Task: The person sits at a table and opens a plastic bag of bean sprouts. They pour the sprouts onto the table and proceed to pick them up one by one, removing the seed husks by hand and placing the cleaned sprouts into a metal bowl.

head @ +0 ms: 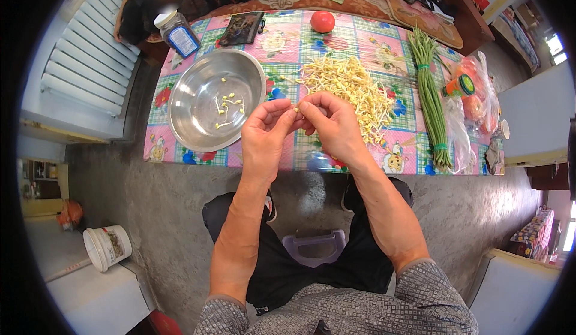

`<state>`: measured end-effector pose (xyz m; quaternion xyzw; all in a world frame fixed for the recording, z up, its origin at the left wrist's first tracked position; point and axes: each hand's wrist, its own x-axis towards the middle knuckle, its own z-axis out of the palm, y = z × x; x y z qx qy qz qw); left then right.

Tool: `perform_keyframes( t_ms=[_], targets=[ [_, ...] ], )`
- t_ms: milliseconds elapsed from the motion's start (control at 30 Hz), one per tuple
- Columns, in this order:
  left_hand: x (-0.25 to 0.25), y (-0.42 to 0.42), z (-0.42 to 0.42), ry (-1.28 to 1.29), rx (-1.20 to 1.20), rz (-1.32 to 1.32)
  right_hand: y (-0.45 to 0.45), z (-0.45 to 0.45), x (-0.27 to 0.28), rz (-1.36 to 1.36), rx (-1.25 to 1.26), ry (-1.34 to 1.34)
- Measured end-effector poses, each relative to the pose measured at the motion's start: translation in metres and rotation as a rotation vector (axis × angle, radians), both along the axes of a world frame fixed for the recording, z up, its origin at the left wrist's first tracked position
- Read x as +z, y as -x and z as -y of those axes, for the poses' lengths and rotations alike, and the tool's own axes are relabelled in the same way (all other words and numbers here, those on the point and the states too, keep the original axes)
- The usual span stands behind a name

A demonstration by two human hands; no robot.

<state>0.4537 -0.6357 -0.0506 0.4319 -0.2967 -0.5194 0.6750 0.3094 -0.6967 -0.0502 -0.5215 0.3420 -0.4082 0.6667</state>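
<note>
My left hand and my right hand meet over the near half of the table. Between their thumbs and fingertips they pinch one small soybean sprout; its yellow head shows, while the rest is hidden by the fingers. Just beyond my right hand lies a loose heap of soybean sprouts, spread on the tablecloth. To the left of my left hand stands a wide stainless steel basin, with several sprouts scattered on its bottom.
A patterned plastic tablecloth covers the table. Toward the back are a lidded jar, a dark pouch and a tomato. Banded long beans, an orange jar and bagged fruit lie right. A person reclines behind.
</note>
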Motion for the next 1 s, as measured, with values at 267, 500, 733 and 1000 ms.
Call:
perform_keyframes(
  t_ms=[267,500,733,1000],
  targets=[
    [0.011,-0.018,-0.003,0.229,0.279,0.109,0.005,0.000,0.011,0.074,0.043,-0.032],
    [0.017,-0.051,-0.002,0.240,0.647,0.395,0.010,-0.012,0.017,-0.058,0.436,0.018],
    [0.013,-0.030,-0.004,0.322,0.466,0.544,0.012,-0.022,0.012,-0.212,0.859,0.383],
    [0.008,0.005,-0.002,0.136,-0.016,0.685,0.034,-0.038,0.015,-0.382,1.188,0.220]
  ],
)
